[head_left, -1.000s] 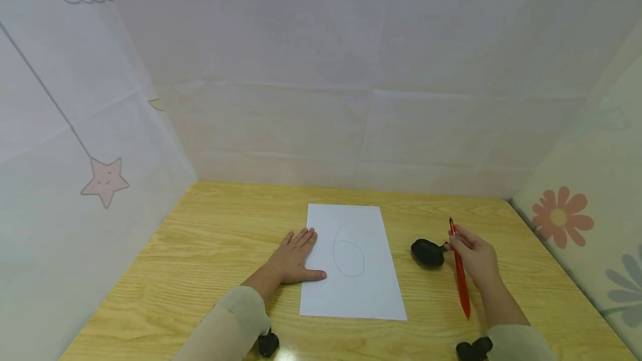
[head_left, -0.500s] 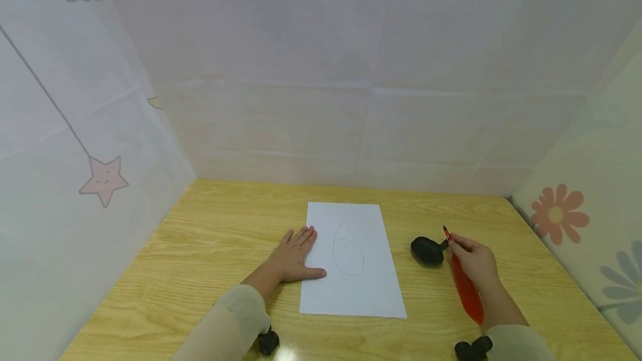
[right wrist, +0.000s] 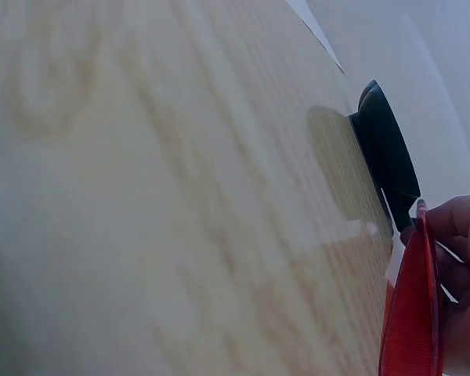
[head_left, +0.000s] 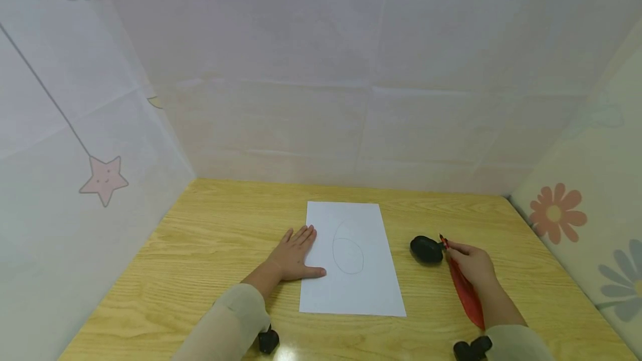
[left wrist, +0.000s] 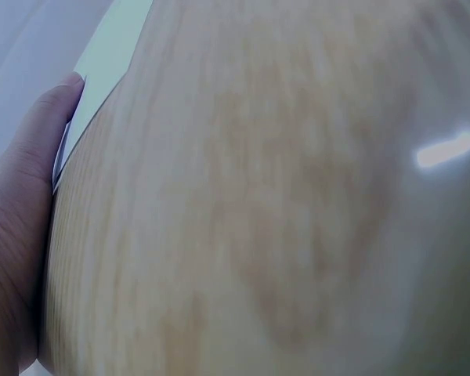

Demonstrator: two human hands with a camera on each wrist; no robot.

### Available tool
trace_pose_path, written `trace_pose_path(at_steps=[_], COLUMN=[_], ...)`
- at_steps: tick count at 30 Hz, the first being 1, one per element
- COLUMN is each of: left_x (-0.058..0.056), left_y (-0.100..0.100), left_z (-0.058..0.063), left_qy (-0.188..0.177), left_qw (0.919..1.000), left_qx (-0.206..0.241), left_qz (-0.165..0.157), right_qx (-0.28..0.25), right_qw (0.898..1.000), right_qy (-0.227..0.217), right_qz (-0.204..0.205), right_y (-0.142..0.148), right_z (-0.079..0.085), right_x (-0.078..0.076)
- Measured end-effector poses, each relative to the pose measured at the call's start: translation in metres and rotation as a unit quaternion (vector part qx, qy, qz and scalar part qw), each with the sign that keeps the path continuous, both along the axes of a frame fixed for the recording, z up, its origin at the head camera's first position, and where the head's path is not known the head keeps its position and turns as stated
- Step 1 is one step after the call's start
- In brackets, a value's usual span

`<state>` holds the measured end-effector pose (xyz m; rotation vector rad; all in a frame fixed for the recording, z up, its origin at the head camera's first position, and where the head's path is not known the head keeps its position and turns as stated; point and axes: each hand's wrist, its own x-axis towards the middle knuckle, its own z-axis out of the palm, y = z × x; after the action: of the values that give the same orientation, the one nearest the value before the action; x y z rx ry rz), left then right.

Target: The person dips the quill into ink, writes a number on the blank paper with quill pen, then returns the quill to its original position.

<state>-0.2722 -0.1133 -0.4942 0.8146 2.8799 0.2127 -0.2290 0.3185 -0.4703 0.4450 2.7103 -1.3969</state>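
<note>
My left hand (head_left: 293,259) lies with fingers spread, palm down, across the left edge of a white sheet of paper (head_left: 371,294). A thin drawn line on the sheet looks like a 6. To the right, my right hand (head_left: 473,266) pinches a red quill pen (head_left: 467,298) near its dark nib, its feather trailing toward the wrist. The nib overlaps the short stem of a black rounded object (head_left: 426,250) on the table. In the right wrist view, that black object (right wrist: 384,149) appears flat-sided and narrows to a neck at the fingertips (right wrist: 446,215).
A yellow wood-grain table (head_left: 225,227) carries everything. Printed cloth walls (head_left: 321,127) rise at the back and both sides. Small black devices (head_left: 268,341) sit at both wrists. Light glares off the table's front.
My right hand has tilted the quill pen, turning its feather broadside, and brought the nib left and down to the black object's stem. The left hand and paper stay in place.
</note>
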Motion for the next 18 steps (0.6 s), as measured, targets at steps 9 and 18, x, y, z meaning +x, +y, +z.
trace_pose_path(at_steps=[9,18], left_x=[-0.0005,-0.0001], left_y=[-0.0003,0.0000], left_z=[0.0015,0.0025], left_qy=[-0.001,0.000], left_qw=[1.0000,1.0000], left_qx=[0.002,0.000], left_qz=[-0.002,-0.001], right_qx=[0.018,0.025], right_qw=[1.000,0.999], right_qy=[-0.008,-0.014], right_qz=[0.010,0.014], right_y=[0.0011,0.0026], right_z=[0.0017,0.0010], right_x=[-0.0008,-0.0019])
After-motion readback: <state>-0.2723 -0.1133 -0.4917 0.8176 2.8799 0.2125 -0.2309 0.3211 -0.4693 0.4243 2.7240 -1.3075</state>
